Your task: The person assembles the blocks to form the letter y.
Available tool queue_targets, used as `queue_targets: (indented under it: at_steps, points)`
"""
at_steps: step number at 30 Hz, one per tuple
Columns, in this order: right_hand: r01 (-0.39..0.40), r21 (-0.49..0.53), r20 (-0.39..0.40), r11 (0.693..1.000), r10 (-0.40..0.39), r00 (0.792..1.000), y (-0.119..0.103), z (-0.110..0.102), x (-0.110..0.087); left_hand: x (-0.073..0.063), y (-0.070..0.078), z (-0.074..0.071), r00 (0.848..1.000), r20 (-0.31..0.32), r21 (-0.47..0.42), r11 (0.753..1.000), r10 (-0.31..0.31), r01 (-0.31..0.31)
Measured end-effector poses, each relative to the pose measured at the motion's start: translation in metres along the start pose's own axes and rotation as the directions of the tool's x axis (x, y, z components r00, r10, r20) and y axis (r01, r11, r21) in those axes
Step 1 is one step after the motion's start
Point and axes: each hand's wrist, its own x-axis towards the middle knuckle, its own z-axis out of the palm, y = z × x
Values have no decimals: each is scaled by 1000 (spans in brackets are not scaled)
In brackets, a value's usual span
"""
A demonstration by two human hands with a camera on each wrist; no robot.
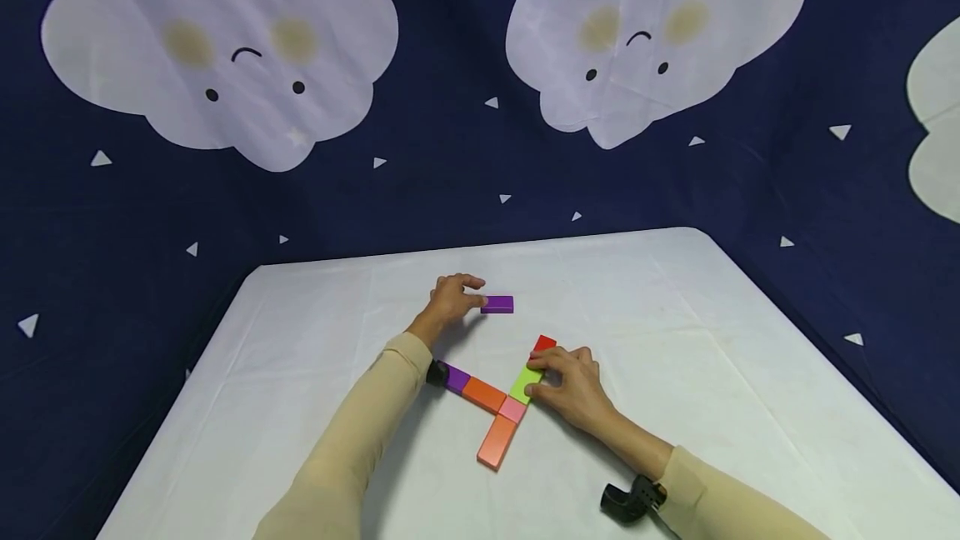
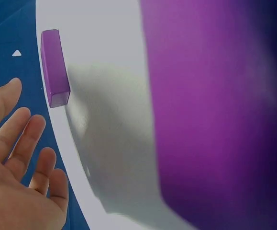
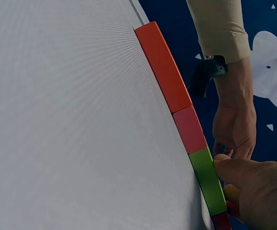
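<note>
My left hand reaches to a purple block at the back of the table. In the head view its thumb overlaps the block's left end; in the left wrist view a gap shows between the spread fingers and the block. With bent fingers, my right hand pinches the green block, thumb at its near side and fingertips over its upper end. A red block, partly hidden by those fingers, adjoins the green one. The pink block touches green's lower end.
From the pink block, one orange block runs toward the front and another orange block runs left to a second purple block, which looms blurred in the left wrist view. A black wrist camera sits at the right cuff.
</note>
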Motion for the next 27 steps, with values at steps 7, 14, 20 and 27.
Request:
queue_targets:
  at_steps: [7,14,20,27]
  points:
    - [9,-5,-2,1000,-9,1000,0,0,1,1,3,1,998,57,58,998,7,-10]
    - [14,-2,-8,1000,-14,1000,1,0,1,4,2,5,998,51,114,993,22,-28]
    - [19,-4,-8,1000,-19,1000,1,0,1,6,-4,6,999,44,56,998,-16,14]
    - [17,-2,-9,1000,-17,1000,1,-1,1,6,-1,9,998,48,76,997,-36,33]
